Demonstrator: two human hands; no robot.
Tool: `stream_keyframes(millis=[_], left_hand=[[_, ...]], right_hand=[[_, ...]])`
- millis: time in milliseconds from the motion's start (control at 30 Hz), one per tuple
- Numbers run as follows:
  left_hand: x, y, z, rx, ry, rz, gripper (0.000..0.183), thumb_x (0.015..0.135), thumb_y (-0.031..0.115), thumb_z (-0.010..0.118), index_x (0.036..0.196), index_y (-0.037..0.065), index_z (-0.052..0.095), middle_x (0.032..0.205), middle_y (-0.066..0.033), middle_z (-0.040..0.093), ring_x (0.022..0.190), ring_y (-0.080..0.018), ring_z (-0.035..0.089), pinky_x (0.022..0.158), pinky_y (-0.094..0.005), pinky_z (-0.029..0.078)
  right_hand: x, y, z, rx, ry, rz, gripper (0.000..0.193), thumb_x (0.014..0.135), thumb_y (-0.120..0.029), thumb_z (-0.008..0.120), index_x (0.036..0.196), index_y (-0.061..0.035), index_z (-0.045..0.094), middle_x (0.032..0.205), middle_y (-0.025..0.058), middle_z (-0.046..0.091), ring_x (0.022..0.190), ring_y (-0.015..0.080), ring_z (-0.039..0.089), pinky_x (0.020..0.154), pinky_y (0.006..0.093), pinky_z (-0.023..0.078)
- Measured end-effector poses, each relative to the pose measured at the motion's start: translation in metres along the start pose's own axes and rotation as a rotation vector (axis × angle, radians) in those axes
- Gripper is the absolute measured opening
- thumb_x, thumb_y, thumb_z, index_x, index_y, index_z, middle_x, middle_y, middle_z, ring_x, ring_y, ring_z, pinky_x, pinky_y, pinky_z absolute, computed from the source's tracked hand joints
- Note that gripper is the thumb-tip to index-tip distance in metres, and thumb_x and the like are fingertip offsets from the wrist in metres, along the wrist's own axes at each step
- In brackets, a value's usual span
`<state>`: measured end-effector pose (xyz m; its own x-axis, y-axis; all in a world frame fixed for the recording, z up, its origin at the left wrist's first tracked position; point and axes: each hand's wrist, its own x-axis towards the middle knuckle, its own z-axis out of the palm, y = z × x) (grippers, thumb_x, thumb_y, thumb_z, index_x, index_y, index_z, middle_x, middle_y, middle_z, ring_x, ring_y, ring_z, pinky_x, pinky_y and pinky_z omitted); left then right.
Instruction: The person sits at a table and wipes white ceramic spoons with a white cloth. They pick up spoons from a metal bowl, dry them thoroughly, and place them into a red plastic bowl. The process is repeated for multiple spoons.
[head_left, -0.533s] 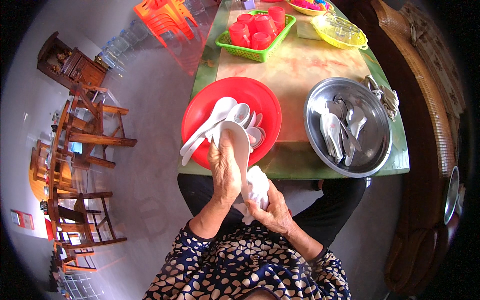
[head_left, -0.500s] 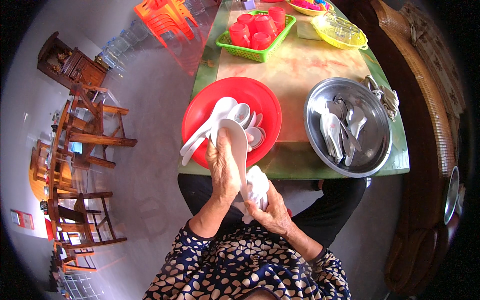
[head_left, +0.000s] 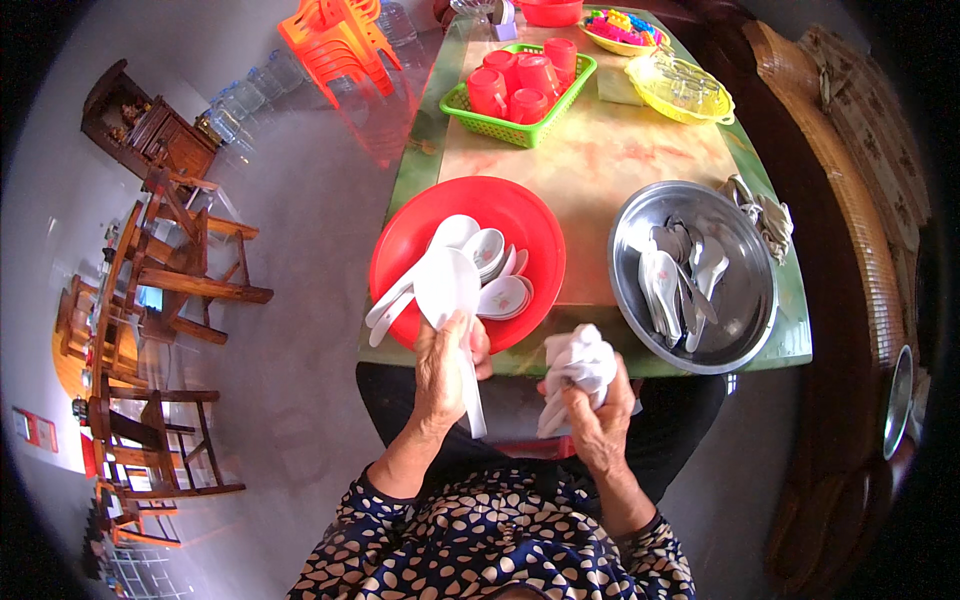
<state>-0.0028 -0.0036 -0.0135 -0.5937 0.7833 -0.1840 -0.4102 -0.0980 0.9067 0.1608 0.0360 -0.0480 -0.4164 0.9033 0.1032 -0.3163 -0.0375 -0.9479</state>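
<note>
My left hand is closed round the handle of a large white spoon, its bowl turned up over the near side of a red basin. Inside that basin lie several white spoons, large and small, some with a flower print. To the right of the held spoon and apart from it, my right hand grips a bunched white cloth. Beyond the cloth, at the table's near right, stands a steel basin holding white spoons and metal cutlery.
A green basket of red mugs stands farther up the table. A yellow basket with glasses is at the far right. Grey gloves or cloths lie by the steel basin. Wooden chairs stand at left.
My right hand has moved right with the cloth, away from the large spoon. My left hand has lowered and tilted the spoon, so its whole handle now shows. The view has shifted slightly.
</note>
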Motion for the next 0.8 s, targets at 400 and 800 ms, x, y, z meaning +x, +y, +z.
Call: stream_keyframes(millis=[400, 800], left_hand=[[-0.022, -0.024, 0.008, 0.122, -0.205, -0.031, 0.070, 0.096, 0.057, 0.016, 0.145, 0.008, 0.019, 0.138, -0.0105, 0.036, 0.124, -0.0190, 0.038, 0.103, -0.0321, 0.031], [-0.016, -0.026, 0.001, 0.293, -0.291, 0.037, 0.080, 0.091, 0.066, 0.016, 0.143, 0.005, 0.023, 0.141, -0.0124, 0.034, 0.130, -0.0220, 0.034, 0.108, -0.0348, 0.027]], right_hand=[[0.044, -0.023, 0.046, -1.009, -0.060, -0.493, 0.055, 0.075, -0.016, 0.070, 0.124, -0.0013, 0.049, 0.113, 0.0174, 0.045, 0.084, 0.0303, 0.062, 0.063, 0.0384, 0.053], [0.041, -0.022, 0.032, -0.772, -0.320, -0.410, 0.041, 0.070, -0.003, 0.064, 0.110, 0.0044, 0.057, 0.102, 0.0165, 0.051, 0.080, 0.0320, 0.061, 0.066, 0.0382, 0.051]])
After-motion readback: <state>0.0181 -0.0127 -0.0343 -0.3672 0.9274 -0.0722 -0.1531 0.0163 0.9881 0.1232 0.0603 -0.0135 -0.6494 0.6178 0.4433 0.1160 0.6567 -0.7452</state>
